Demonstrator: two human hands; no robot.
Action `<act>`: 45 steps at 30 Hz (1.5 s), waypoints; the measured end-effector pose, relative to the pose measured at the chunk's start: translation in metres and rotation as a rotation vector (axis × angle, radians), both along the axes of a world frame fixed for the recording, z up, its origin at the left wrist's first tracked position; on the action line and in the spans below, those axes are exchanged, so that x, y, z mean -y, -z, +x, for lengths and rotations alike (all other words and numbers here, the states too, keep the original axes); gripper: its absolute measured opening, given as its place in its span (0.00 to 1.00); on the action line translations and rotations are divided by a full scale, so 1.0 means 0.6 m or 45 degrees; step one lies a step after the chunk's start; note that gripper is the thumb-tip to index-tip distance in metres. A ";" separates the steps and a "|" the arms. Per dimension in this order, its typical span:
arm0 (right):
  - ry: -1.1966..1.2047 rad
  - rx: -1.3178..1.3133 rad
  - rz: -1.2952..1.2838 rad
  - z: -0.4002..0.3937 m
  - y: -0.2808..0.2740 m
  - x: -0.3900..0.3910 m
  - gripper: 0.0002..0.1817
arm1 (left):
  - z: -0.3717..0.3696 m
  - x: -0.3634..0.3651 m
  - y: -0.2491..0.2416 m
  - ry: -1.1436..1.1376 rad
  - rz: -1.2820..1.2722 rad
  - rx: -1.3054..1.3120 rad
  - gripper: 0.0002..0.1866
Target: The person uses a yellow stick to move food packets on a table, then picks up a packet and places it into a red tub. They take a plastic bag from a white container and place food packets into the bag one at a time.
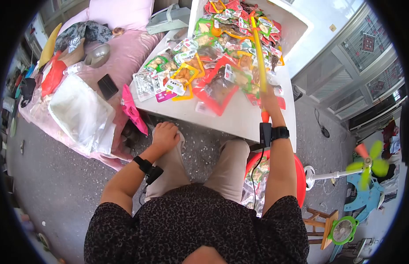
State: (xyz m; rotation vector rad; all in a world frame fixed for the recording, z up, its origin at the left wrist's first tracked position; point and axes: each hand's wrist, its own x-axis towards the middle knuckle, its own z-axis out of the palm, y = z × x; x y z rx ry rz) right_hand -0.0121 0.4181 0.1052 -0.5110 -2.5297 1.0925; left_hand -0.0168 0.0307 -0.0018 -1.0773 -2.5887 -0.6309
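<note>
My right hand [269,99] is closed around a long yellow stick [260,55] with an orange end below the fist; its far end reaches over the pile. Heaped on the white table [178,108] are many small sealed snack packets [215,46] in red, green, orange and clear wrapping. A larger red-edged packet [217,86] lies near the front, left of the right hand. My left hand [165,135] rests on my knee, fingers lying over it, with nothing held. Both wrists wear black straps with small devices.
A red tub [299,176] with packets inside stands by my right leg. Beyond it are a green-bladed fan [367,163] and a small green fan [343,230] by a wooden stool [330,224]. Left, a pink-covered bed [129,53] bears a phone [108,86], a bowl and white plastic bags.
</note>
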 end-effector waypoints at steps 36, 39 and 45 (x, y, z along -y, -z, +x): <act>0.152 -0.090 -0.119 0.156 -0.012 0.043 0.27 | -0.001 0.002 -0.001 0.017 0.035 -0.027 0.09; 0.175 -0.052 -0.102 0.083 -0.049 -0.009 0.26 | -0.001 -0.001 -0.002 0.013 0.026 -0.035 0.09; 0.203 -0.098 -0.015 -0.029 -0.031 -0.140 0.20 | -0.002 -0.003 -0.003 0.009 -0.021 0.004 0.10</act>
